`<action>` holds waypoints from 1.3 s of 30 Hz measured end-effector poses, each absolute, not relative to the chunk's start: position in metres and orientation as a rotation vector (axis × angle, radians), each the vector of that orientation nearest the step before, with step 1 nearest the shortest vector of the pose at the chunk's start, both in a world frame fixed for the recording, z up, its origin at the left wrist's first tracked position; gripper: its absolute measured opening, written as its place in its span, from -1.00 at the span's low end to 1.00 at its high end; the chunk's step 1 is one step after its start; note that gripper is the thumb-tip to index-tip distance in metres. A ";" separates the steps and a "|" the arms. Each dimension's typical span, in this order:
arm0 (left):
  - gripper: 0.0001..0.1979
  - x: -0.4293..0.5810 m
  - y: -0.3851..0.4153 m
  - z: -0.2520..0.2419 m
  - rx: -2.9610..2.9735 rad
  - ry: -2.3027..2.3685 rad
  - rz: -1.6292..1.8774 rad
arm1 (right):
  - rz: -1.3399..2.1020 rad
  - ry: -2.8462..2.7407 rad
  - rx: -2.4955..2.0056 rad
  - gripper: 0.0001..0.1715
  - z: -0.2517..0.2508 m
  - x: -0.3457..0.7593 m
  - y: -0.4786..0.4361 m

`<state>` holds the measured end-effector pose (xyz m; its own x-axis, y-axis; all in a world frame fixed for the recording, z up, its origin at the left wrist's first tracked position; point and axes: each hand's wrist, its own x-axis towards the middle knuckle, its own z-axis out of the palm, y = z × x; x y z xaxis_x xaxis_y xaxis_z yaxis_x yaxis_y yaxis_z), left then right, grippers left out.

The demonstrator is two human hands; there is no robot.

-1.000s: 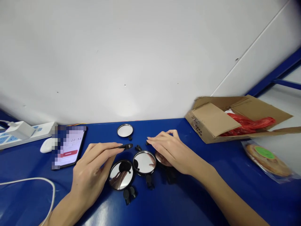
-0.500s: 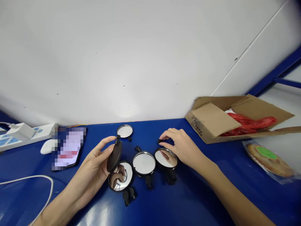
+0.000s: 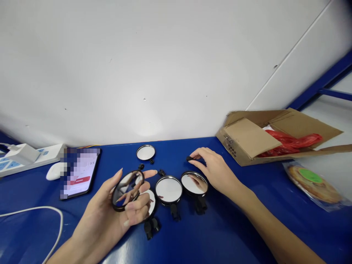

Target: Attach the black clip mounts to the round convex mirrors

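Observation:
My left hand (image 3: 101, 216) grips a round black-rimmed mirror (image 3: 127, 191), its reflective face tilted up and a black stem at its far edge. Pinched between the thumb and fingers of my right hand (image 3: 218, 170) is a small black part (image 3: 189, 158). Just below that hand lies one round mirror (image 3: 194, 183), with another round mirror (image 3: 168, 189) to its left. A third mirror (image 3: 151, 205) is partly hidden behind my left fingers. These three have black clamp mounts (image 3: 148, 230) at their near sides. Farther back lies a smaller-looking mirror (image 3: 146, 152) beside a little black ring (image 3: 151, 161).
An open cardboard box (image 3: 244, 141) with a red plastic bag (image 3: 294, 143) stands at right, near a wrapped flat round item (image 3: 316, 183). At left are a phone (image 3: 82, 172), a white mouse-like object (image 3: 55, 171), a power strip (image 3: 52, 156) and a white cable (image 3: 59, 223).
My left hand has turned the mirror from showing its black back to showing its reflective face. My right hand has lifted slightly with the small black part.

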<state>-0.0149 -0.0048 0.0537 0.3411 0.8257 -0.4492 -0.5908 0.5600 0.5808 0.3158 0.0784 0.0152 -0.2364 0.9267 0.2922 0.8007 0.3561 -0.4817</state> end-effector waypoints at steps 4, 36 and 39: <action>-0.55 -0.011 -0.008 0.056 0.380 0.748 0.905 | 0.282 -1.943 -1.420 -0.85 0.020 0.311 0.074; -0.62 -0.016 -0.011 0.040 1.488 1.144 0.852 | 1.157 -1.630 -1.030 -0.85 0.048 0.258 0.016; -0.64 -0.015 -0.012 0.041 1.558 1.128 0.868 | 1.164 -1.608 -1.018 -0.85 0.049 0.258 0.014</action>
<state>-0.0152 -0.0115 0.0411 0.3115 0.9503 0.0013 0.2439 -0.0813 0.9664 0.2580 0.0143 0.0488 -0.2770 0.9428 0.1856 0.1182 0.2251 -0.9671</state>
